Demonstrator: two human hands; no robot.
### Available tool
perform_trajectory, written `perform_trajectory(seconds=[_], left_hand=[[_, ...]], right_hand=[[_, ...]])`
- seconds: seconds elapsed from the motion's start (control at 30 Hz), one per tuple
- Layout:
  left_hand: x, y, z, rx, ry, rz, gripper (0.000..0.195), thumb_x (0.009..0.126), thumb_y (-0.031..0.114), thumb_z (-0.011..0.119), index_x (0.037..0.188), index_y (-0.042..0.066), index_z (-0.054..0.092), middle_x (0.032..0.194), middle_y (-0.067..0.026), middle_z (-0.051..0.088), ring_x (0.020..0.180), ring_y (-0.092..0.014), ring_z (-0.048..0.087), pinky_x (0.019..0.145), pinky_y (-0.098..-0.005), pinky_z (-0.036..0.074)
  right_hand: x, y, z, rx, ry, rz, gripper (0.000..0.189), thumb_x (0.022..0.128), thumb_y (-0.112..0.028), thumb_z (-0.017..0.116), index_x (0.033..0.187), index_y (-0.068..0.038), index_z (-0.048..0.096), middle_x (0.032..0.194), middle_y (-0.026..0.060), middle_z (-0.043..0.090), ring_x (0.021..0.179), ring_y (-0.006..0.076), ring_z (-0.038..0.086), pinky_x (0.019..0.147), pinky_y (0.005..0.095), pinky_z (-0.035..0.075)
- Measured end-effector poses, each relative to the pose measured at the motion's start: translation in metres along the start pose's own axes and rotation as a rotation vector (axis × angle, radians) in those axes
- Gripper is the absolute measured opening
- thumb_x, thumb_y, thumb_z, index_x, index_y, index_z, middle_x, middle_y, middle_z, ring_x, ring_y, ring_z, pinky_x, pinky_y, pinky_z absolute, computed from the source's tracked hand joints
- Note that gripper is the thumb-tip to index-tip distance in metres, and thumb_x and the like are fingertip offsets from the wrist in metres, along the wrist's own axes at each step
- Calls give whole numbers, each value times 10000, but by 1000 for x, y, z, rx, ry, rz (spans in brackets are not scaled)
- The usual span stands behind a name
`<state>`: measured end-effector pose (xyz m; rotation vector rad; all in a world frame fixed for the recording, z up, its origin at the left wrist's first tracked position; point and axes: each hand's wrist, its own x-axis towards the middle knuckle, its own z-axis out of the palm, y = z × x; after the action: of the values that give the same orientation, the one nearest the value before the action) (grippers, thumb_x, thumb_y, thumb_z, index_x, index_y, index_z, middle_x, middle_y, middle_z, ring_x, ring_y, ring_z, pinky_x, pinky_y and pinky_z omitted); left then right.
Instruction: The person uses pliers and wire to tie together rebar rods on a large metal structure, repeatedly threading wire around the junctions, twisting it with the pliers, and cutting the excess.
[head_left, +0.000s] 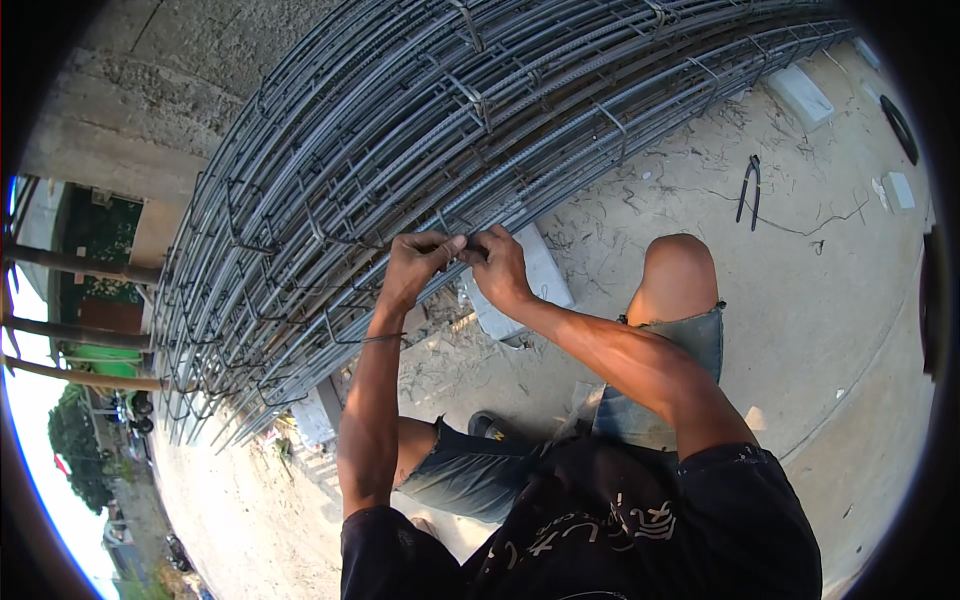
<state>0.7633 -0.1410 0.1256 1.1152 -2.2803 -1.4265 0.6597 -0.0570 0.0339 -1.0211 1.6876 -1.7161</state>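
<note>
A large stack of steel rebar cages (420, 165), long ribbed bars with bent stirrups, lies slanting in front of me. My left hand (418, 262) is at the stack's near lower edge, thumb and index finger pinched together. Close beside it, my right hand (499, 266) also has bent, pinched fingers, and the fingertips of both hands nearly meet. Whatever thin piece lies between them is hidden or too small to tell. Under the near bars, below my right hand, is a pale block (551, 266).
Pincers (748, 191) with dark handles lie on the concrete floor (810, 300) at right, by a thin loose wire (821, 226). Wire scraps (600, 217) litter the floor beside the cages. Another pale block (802, 97) props the far end. A rough concrete wall (172, 82) stands behind.
</note>
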Motion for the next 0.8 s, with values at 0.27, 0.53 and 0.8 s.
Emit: perform_trajectory(seconds=[0.27, 0.53, 0.8], left_hand=[[-3, -8, 6, -182, 45, 118, 276, 766, 147, 756, 980, -15, 690, 835, -78, 678, 712, -117, 590, 659, -276, 477], [2, -24, 26, 155, 343, 242, 259, 799, 125, 719, 1014, -15, 682, 884, -116, 691, 769, -157, 627, 696, -279, 491], [-6, -14, 31, -205, 370, 192, 184, 859, 106, 665, 1003, -6, 691, 765, -30, 617, 611, -66, 484, 545, -218, 394]], right_hand=[[9, 18, -8, 320, -112, 116, 174, 775, -80, 694, 937, -17, 684, 918, 88, 616, 811, 197, 566, 676, 338, 447], [27, 16, -24, 578, -413, 518, 167, 805, -92, 707, 961, -34, 692, 788, 11, 647, 669, 67, 525, 572, 241, 421], [23, 34, -25, 670, -381, 290, 161, 778, -102, 738, 913, -34, 685, 833, 7, 650, 730, 76, 553, 660, 240, 454]])
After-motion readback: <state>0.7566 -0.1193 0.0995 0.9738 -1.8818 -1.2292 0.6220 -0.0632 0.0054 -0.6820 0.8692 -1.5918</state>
